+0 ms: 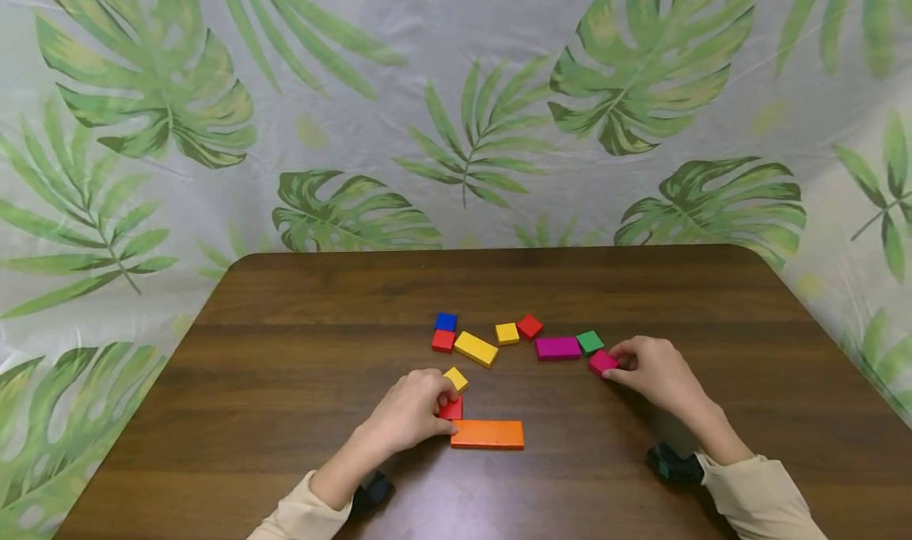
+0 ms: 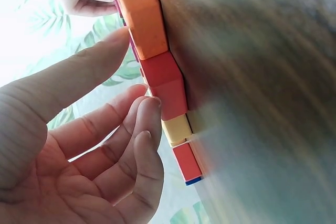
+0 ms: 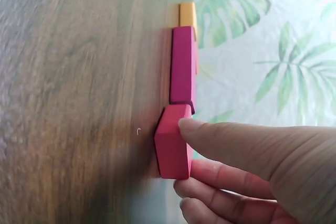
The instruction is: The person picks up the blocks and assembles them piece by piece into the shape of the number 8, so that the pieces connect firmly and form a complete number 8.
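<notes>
My left hand (image 1: 409, 413) is at a red block (image 2: 165, 85), which lies against one end of a long orange block (image 1: 488, 435). Its thumb tip reaches the orange block's edge, while the fingertips are beside the red one; thumb and fingers stand apart. A small yellow block (image 1: 456, 379) lies just beyond the red block. On the right, my right hand (image 1: 659, 372) pinches a pink block (image 3: 173, 142) between thumb and fingers. That block sits by the corner of a magenta block (image 1: 558, 348) and a green block (image 1: 590, 342).
Farther back lie a blue block (image 1: 446, 321) touching a red block (image 1: 443, 341), a longer yellow block (image 1: 476, 349), a small yellow block (image 1: 507, 334) and another red block (image 1: 530, 327). All rest on a brown wooden table (image 1: 321, 294) before a leaf-patterned curtain (image 1: 499, 17).
</notes>
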`<state>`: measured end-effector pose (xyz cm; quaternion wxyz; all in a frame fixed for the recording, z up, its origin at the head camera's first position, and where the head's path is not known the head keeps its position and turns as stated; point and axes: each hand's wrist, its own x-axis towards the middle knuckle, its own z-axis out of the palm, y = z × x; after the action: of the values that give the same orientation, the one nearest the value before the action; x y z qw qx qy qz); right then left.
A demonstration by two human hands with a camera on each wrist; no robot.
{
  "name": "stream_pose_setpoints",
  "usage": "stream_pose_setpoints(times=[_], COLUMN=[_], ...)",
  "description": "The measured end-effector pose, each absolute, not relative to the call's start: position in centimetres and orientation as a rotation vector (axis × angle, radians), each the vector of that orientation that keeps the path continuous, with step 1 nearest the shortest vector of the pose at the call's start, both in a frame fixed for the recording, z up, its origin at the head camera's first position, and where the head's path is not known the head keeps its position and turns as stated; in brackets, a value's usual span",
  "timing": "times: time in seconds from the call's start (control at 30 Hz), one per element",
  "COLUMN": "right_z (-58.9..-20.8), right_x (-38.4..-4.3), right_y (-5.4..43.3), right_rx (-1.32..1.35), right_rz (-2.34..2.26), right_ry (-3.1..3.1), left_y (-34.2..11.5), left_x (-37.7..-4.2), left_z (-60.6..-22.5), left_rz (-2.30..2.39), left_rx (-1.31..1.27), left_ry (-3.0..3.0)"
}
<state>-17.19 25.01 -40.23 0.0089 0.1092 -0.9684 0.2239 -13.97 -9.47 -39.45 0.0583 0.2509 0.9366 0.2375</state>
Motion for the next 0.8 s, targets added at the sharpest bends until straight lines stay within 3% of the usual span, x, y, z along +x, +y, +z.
stream_pose_setpoints(times=[0.8], right_z=[-40.8], right_x=[-15.7], right_y=[21.1], right_rx=[0.568], right_rz=[0.822], right_ry=[-2.967], left_y=[-9.6], left_x=[-14.0], left_z=[-39.5], left_rz=[0.737], left_rx=[0.789], left_ry=[2.823])
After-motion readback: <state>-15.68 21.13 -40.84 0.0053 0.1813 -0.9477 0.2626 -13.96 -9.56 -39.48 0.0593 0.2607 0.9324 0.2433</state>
